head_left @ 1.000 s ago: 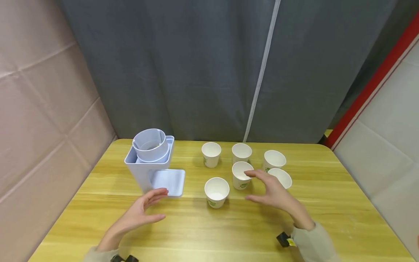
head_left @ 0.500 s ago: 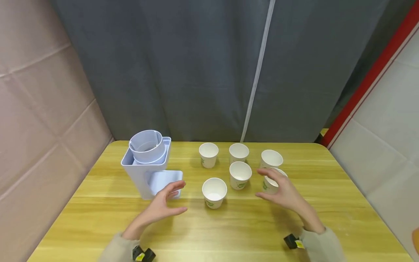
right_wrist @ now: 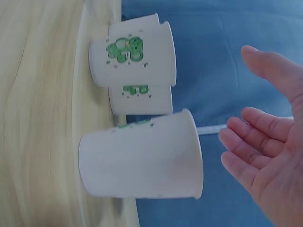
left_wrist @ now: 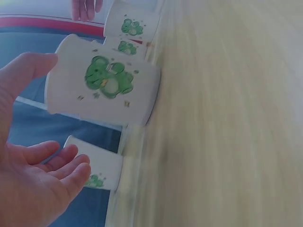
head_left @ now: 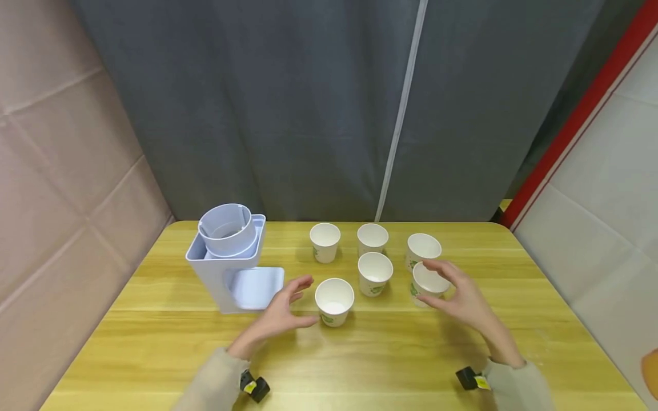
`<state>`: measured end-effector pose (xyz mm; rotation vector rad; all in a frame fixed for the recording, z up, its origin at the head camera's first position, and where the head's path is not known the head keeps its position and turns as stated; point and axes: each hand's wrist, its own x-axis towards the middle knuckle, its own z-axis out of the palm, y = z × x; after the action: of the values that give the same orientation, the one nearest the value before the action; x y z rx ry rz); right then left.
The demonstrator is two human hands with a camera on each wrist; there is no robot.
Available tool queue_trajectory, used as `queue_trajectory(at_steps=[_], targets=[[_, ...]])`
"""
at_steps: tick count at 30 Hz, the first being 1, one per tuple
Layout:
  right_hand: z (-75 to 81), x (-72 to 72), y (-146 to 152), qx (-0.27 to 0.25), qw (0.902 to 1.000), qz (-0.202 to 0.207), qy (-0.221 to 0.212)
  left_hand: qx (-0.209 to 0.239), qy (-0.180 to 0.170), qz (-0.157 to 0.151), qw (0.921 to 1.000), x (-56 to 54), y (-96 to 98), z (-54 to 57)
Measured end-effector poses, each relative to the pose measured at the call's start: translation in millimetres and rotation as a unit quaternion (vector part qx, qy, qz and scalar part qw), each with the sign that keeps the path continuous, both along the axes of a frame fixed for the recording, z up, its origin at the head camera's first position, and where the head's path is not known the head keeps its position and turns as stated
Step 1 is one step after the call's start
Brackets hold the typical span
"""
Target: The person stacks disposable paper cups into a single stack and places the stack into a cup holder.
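Curtain (head_left: 257, 103): dark grey, hanging at the back, with a white strip (head_left: 398, 125) running down it.
Worktop (head_left: 329, 365): yellow wood, with all the things standing on it.
Blue stand (head_left: 213, 282): on the left part of the worktop, with a round tub (head_left: 228, 237) in its top and a flat tray (head_left: 259, 285) low down.
Left hand (head_left: 280, 311): grip spread, thumb and fingers well apart, just beside the front cup (head_left: 334, 305). I cannot tell if they touch. I think the cup should go deep between them before a soft squeeze, because paper may bend.
Right hand (head_left: 468, 305): grip spread too, holding nothing, by the top of the right cup (head_left: 429, 281). The right wrist view shows a gap. Going lower first seems best, with care for the back right cup (head_left: 423, 246) close behind.
Cups: six, white, all standing upright. The front one is nearest the person.
Green bears (left_wrist: 110, 78): little pictures on the cup sides.
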<state>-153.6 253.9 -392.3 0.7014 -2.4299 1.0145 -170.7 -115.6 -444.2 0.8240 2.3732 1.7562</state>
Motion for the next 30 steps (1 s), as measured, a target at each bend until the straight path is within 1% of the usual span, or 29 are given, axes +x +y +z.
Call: queue_trajectory(at_steps=[3,6,9,15,17,20,24,28,30], targets=[[-2.4,-1.3,5.7,-0.007,0.9998,-0.009,0.013,0.004,-0.010,-0.002,0.9999,-3.7,7.5,-3.3],[-3.9,-2.0,10.2,-0.021,0.9995,-0.018,0.012,0.008,-0.010,-0.004,0.9999,-5.8,13.1,-6.6],[-5.8,-1.6,14.6,-0.030,0.9989,-0.035,0.002,0.005,-0.006,-0.002,1.0000,-6.1,17.1,-9.3],[-12.1,-1.4,22.7,-0.039,0.9966,-0.064,-0.033,-0.003,-0.018,0.013,0.9998,-4.7,21.9,-12.6],[-13.5,-2.0,24.4,-0.040,0.9958,-0.069,-0.046,-0.005,-0.014,0.017,0.9997,-4.7,22.9,-12.9],[-15.9,-2.8,26.3,-0.038,0.9943,-0.076,-0.064,-0.011,0.005,0.021,0.9997,-5.5,24.7,-13.5],[-19.3,-3.2,27.4,-0.039,0.9936,-0.079,-0.071,-0.028,0.021,0.031,0.9989,-5.0,27.6,-12.3],[-20.4,-3.1,27.2,-0.040,0.9935,-0.080,-0.071,-0.037,0.021,0.043,0.9982,-3.9,30.2,-9.3],[-20.5,-3.0,26.9,-0.040,0.9933,-0.080,-0.074,-0.037,0.013,0.048,0.9981,-3.6,31.3,-8.1]])
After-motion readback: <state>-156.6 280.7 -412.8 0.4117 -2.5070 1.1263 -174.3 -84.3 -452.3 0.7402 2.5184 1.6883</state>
